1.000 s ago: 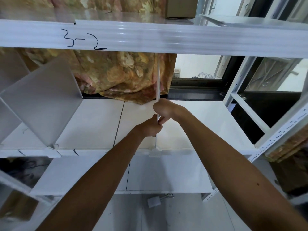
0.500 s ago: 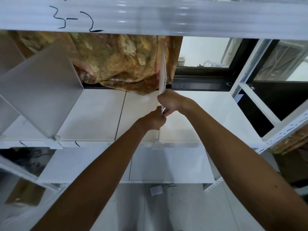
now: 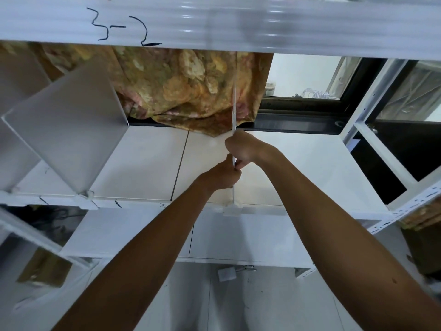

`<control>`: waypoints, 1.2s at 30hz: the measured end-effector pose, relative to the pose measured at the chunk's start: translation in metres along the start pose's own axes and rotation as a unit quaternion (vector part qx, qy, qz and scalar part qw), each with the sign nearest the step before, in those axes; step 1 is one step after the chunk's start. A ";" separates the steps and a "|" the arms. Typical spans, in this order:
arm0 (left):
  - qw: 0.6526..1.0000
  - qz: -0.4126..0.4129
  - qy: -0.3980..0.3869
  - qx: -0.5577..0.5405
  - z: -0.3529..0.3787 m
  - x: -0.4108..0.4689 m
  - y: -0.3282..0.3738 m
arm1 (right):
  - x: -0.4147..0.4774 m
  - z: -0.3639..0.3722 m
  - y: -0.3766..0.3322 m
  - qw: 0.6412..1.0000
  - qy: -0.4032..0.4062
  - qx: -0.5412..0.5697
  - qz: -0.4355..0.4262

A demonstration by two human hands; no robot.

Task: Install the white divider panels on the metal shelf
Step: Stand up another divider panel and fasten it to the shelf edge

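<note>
holding: both hands clenched on the front edge of one divider panel [image 3: 234, 101], seen edge-on as a thin white strip; right hand [image 3: 241, 149] above, left hand [image 3: 223, 174] just below, knuckles touching
panel position: upright between the shelf deck [image 3: 148, 163] and the upper beam [image 3: 238, 22]; its foot sits in a white clip [image 3: 232, 209] on the deck's front lip; whether its top is seated under the beam cannot be told
likely handling: judged thin, light and fairly stiff, yet apt to bow if pushed from one end; smooth faces probably slippery, so a pinch across the edge near mid-height, as here, suits it better than a flat palm
fragility: edges and clip tabs look like the weak points; steady pressure along the panel's plane seems safer than twisting
fitted panel: a second divider [image 3: 64, 125] stands further left on the same deck, well apart, its corner in another clip [image 3: 84, 195]
surface: white deck, smooth and bare, with a seam down the middle and small pen marks on the front lip
markings: "3-2" handwritten on the beam
room: floral curtain [image 3: 181, 87] hanging behind the shelf, a dark-framed window [image 3: 310, 101] to the right, pale floor below with a small white piece [image 3: 226, 274] lying on it
</note>
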State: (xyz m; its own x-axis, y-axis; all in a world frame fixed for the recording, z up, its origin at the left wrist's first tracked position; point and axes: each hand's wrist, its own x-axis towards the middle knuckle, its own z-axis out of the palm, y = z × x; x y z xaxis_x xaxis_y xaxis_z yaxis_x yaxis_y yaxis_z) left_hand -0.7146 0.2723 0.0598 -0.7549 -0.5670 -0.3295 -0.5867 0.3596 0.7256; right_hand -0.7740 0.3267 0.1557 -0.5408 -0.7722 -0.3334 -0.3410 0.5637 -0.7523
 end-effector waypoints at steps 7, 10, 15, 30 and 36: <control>1.000 0.003 0.025 0.003 0.007 -0.008 -0.004 | 0.002 0.004 0.007 0.997 -0.050 -0.058 -0.014; 1.000 0.012 0.023 0.016 0.008 -0.009 -0.001 | 0.004 -0.001 0.013 0.996 -0.057 -0.063 -0.017; 1.000 0.016 0.014 0.021 0.010 -0.005 0.004 | 0.008 -0.009 0.017 0.997 -0.059 -0.040 -0.015; 1.000 0.010 -0.016 0.009 0.011 0.003 0.013 | 0.030 -0.021 0.032 0.998 -0.064 -0.028 0.003; 1.000 0.009 -0.008 -0.001 0.009 0.007 0.006 | 0.026 -0.018 0.027 0.998 -0.065 -0.018 -0.014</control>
State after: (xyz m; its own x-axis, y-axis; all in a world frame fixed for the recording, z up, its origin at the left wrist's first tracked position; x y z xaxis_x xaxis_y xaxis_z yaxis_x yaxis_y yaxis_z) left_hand -0.7262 0.2774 0.0566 -0.7703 -0.5483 -0.3254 -0.5717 0.3680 0.7333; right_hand -0.8117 0.3270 0.1367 -0.4266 -0.8182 -0.3856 -0.3834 0.5497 -0.7422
